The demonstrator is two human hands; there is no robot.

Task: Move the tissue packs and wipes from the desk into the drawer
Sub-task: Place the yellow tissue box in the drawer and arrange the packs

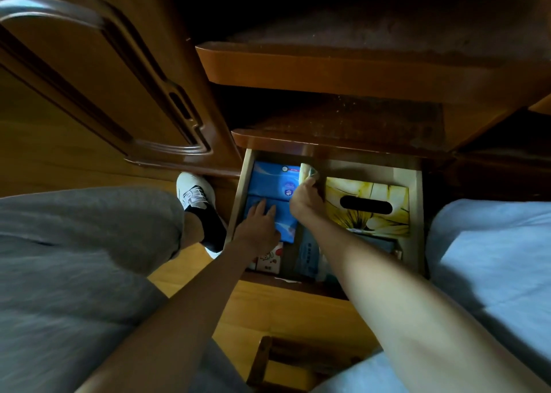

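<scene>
The wooden drawer (417,213) stands pulled out below the desk. Two blue tissue packs lie along its left side, the far one (272,179) and the near one (284,222). My left hand (258,227) rests flat on the near blue pack, fingers spread. My right hand (305,199) pinches a slim pale pack (307,170) held upright between the blue packs and a yellow flowered tissue box (368,206). A pale blue wipes pack (310,257) lies under my right forearm. A small red and white pack (269,260) sits at the drawer's near left corner.
The desk shelf edge (328,142) overhangs the drawer's back. A carved wooden door (104,79) stands at the left. My grey trouser leg (74,243) and white shoe (193,190) are left of the drawer. Pale blue fabric (492,258) lies at right. A wooden stool (286,360) is below.
</scene>
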